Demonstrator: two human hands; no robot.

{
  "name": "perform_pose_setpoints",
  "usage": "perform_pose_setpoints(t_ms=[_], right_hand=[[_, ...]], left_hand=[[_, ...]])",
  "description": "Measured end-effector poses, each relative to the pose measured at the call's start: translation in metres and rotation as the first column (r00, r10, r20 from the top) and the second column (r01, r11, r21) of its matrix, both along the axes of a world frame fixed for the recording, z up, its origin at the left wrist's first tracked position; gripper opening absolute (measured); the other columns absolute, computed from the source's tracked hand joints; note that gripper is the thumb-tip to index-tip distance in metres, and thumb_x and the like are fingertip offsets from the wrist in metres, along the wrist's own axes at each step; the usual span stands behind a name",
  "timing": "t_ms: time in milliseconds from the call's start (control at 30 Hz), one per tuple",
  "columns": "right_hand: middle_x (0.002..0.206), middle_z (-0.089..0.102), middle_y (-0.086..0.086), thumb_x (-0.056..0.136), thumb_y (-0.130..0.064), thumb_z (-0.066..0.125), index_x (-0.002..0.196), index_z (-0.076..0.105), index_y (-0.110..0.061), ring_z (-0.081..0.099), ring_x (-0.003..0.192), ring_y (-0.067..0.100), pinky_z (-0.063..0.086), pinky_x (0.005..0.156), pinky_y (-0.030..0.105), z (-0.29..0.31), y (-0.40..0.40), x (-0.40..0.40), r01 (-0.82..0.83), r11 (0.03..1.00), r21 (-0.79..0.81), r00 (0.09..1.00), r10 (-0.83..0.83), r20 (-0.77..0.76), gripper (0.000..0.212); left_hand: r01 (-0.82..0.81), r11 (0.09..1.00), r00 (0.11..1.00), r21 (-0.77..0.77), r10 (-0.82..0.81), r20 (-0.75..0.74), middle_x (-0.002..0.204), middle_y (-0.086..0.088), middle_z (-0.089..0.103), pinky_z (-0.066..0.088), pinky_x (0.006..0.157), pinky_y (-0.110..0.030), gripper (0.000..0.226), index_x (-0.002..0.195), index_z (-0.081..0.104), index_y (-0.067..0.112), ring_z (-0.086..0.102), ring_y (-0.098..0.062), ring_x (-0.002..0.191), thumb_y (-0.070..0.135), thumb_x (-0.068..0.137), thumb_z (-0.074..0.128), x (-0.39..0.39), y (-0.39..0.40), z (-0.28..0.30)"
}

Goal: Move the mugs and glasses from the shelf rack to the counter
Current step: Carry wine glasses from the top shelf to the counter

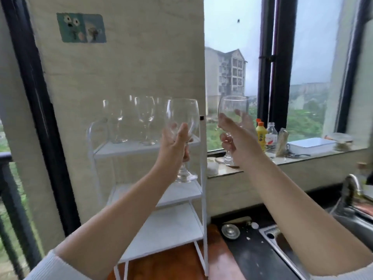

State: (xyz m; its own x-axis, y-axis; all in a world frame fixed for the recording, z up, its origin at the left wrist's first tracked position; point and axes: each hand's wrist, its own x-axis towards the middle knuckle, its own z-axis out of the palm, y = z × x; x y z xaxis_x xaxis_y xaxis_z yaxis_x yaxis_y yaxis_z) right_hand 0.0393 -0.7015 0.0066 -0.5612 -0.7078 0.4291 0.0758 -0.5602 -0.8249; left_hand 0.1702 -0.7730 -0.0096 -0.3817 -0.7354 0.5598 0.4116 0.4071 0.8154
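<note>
While both arms reach up, the left hand [176,145] is wrapped round the stem of an empty wine glass [182,120], lifted off the white shelf rack [153,190]. Right hand [239,138] grips a second empty glass [232,107] above the window ledge [292,158]. More clear glasses [145,118] stand on the top shelf; lower shelves bare.

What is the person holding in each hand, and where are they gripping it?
Each hand holds a stemmed glass by the stem, under the bowl: left hand one glass, right hand another.
</note>
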Motion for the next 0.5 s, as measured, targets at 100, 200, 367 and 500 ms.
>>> perform_pose_setpoints(t_ms=[100,200,367,500], right_hand=[[0.092,0.055,0.002,0.071,-0.038,0.071,0.125,0.041,-0.024,0.049,0.041,-0.001,0.034,0.033,0.013,-0.019,0.045,-0.035,0.106,0.994,0.026,0.994,-0.106,0.016,0.063],[0.079,0.058,-0.002,0.073,-0.042,0.068,0.115,0.048,-0.025,0.049,0.036,-0.002,0.032,0.034,0.009,-0.027,0.111,-0.089,0.269,0.961,0.068,0.952,-0.276,0.131,0.05],[0.084,0.058,0.003,0.08,-0.035,0.063,0.09,0.052,-0.027,0.05,0.035,0.003,0.035,0.035,0.01,-0.04,0.222,-0.162,0.397,0.904,0.16,0.897,-0.419,0.14,0.018],[0.073,0.058,-0.002,0.079,-0.028,0.064,0.091,0.051,-0.029,0.05,0.04,0.005,0.037,0.038,0.012,-0.045,0.346,-0.222,0.545,0.814,0.202,0.82,-0.568,0.074,0.018]], left_hand=[[0.131,0.991,0.991,-0.016,-0.13,0.032,0.065,-0.003,0.046,0.031,0.031,-0.012,0.039,0.1,0.037,0.006,0.036,0.002,0.029,0.041,0.085,0.047,-0.043,0.03,-0.005],[0.289,0.957,0.957,0.021,-0.289,0.032,0.066,0.0,0.047,0.029,0.031,-0.012,0.068,0.093,0.045,0.015,0.034,0.002,0.028,0.069,0.055,0.06,-0.098,0.077,-0.005],[0.437,0.89,0.89,0.131,-0.449,0.081,0.062,0.003,0.05,0.02,0.035,-0.011,0.022,0.082,0.044,0.023,0.027,0.001,0.026,0.042,0.092,0.04,-0.193,0.152,-0.021],[0.611,0.767,0.774,0.197,-0.631,0.057,0.067,-0.001,0.048,0.021,0.031,-0.009,0.022,0.086,0.045,0.023,0.027,0.001,0.026,0.044,0.089,0.041,-0.285,0.257,-0.039]])
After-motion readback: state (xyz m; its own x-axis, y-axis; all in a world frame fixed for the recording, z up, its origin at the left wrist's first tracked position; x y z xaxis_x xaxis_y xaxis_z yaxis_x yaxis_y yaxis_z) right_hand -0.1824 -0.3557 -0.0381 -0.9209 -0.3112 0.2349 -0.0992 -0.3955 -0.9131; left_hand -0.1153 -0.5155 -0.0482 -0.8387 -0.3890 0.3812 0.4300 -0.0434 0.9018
